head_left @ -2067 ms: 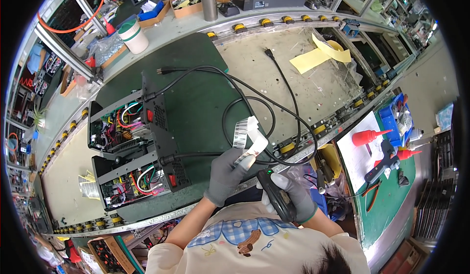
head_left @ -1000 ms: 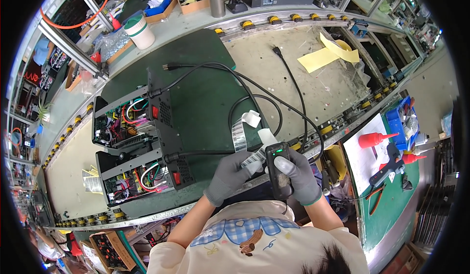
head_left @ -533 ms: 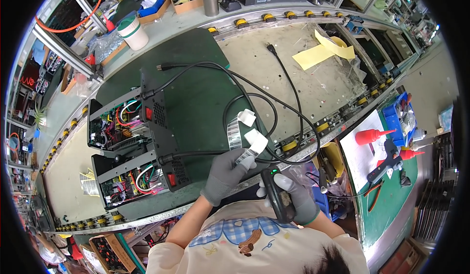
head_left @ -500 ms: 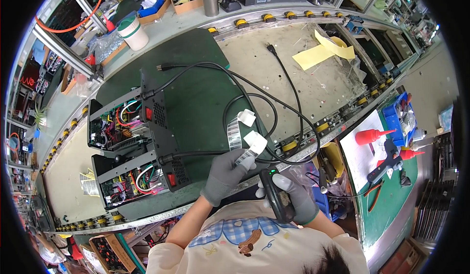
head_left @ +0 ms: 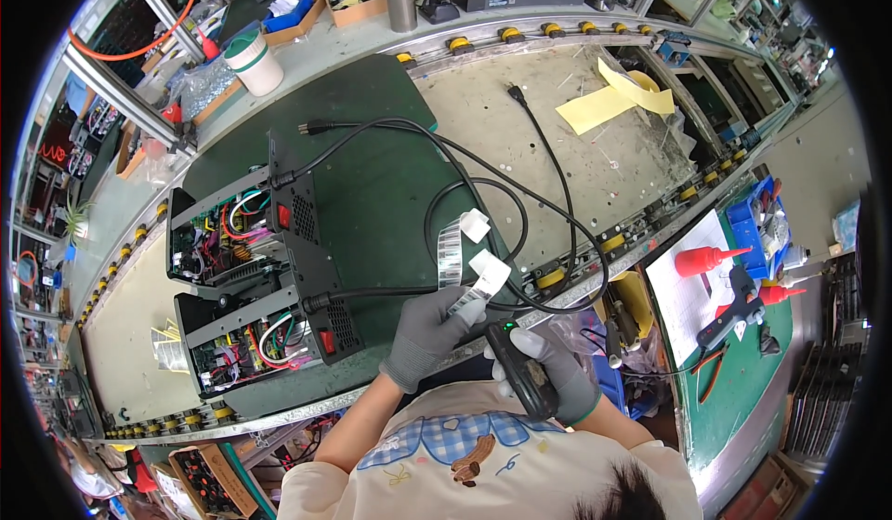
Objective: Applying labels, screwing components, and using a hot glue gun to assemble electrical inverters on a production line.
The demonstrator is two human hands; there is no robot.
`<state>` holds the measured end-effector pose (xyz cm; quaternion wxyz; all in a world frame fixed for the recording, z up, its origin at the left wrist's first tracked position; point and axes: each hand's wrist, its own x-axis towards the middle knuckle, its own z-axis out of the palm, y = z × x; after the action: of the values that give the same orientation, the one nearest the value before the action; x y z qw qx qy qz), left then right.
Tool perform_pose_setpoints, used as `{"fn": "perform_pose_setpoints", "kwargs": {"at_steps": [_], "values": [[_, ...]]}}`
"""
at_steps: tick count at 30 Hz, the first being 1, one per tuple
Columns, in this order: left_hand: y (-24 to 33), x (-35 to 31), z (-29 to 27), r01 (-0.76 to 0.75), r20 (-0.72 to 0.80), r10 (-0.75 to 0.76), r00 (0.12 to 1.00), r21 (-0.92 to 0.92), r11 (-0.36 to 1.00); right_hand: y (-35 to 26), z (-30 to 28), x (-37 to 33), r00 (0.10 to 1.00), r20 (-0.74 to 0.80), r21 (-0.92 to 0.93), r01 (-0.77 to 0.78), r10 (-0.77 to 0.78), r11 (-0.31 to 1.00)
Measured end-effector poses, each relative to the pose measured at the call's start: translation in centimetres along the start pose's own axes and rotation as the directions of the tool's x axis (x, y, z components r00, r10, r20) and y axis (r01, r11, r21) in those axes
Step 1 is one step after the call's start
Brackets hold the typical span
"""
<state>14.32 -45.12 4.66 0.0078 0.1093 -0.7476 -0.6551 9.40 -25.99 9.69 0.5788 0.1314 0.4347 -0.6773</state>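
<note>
My left hand (head_left: 420, 339), in a grey glove, pinches a curling strip of white barcode labels (head_left: 450, 258) above the near edge of the green board. My right hand (head_left: 571, 381), also gloved, is wrapped round a black handheld barcode scanner (head_left: 522, 373) with a small green light on. The scanner's front end is close to the labels but apart from them. Left of my hands sit two open black metal units (head_left: 243, 342) with coloured wires and red switches. Black power cables (head_left: 381, 290) are plugged into them and loop across the board behind the labels.
The green board (head_left: 372, 209) lies on a conveyor line edged with yellow rollers (head_left: 553, 276). Yellow paper (head_left: 599, 109) lies farther right. A side bench holds red squeeze bottles (head_left: 701, 260), a glue gun (head_left: 734, 311) and a blue bin (head_left: 754, 227). A white cup (head_left: 255, 66) stands behind.
The scanner has shifted slightly left, its front end tipping toward the labels. The label strip has moved a little to the right in my left hand. The units and cables have stayed put.
</note>
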Motion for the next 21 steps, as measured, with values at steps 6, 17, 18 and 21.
{"fn": "perform_pose_setpoints", "kwargs": {"at_steps": [6,17,18,21], "values": [[0.0,0.0,0.2,-0.04,-0.01,0.04,0.999,0.052,0.998,0.1,-0.5,0.0,1.0,0.026,0.018,0.014,-0.014,1.0],[0.6,0.4,1.0,-0.004,0.015,0.003,1.0,0.038,0.999,-0.6,-0.3,-1.4,0.986,-0.122,0.024,0.115,-0.111,0.993],[1.4,0.3,0.6,0.052,0.027,-0.054,0.998,0.05,0.997,-1.0,-0.6,-1.9,0.952,-0.209,-0.03,0.223,-0.224,0.974],[1.2,0.2,0.5,0.095,0.076,-0.093,0.993,-0.021,0.995,-0.8,-5.6,-2.8,0.664,-0.489,0.078,0.68,-0.566,0.729]]}}
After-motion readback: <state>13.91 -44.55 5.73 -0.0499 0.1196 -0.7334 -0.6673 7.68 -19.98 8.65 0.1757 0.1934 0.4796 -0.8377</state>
